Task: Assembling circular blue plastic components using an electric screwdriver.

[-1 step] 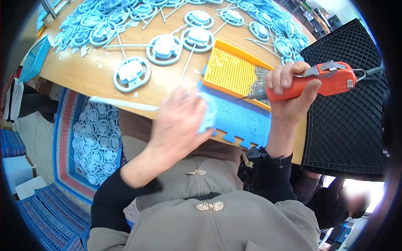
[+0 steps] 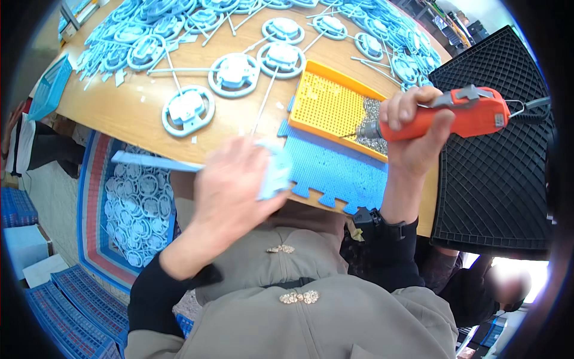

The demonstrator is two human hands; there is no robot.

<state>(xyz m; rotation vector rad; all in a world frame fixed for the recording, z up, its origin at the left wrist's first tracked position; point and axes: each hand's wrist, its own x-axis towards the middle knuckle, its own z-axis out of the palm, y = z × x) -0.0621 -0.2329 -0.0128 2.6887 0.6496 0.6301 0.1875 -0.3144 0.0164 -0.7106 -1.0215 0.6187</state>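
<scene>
My left hand [image 2: 230, 185], slightly blurred, is closed around a light blue plastic piece [image 2: 276, 172] at the table's front edge. Its long flat stick [image 2: 156, 160] points out to the left; the fingers cover much of the rest. In my right hand [image 2: 412, 125] is a red electric screwdriver [image 2: 469, 113], gripped round its body with the thumb along the side. The bit points left, over the orange tray [image 2: 321, 130] and beside the small metal screws [image 2: 372, 112] heaped at its right end. Beneath the tray lies a blue foam mat [image 2: 338, 173].
Several light blue ring-shaped pieces with sticks [image 2: 234, 75] lie across the wooden table [image 2: 128, 105], piled at the back. A black ridged mat [image 2: 490, 167] is on the right. Below left, a striped bag [image 2: 98, 239] holds more pieces. A turquoise basket [image 2: 51, 87] stands far left.
My left hand has moved left and toward me with the blue piece, and the stick now shows more plainly. My right hand and the screwdriver have barely moved.
</scene>
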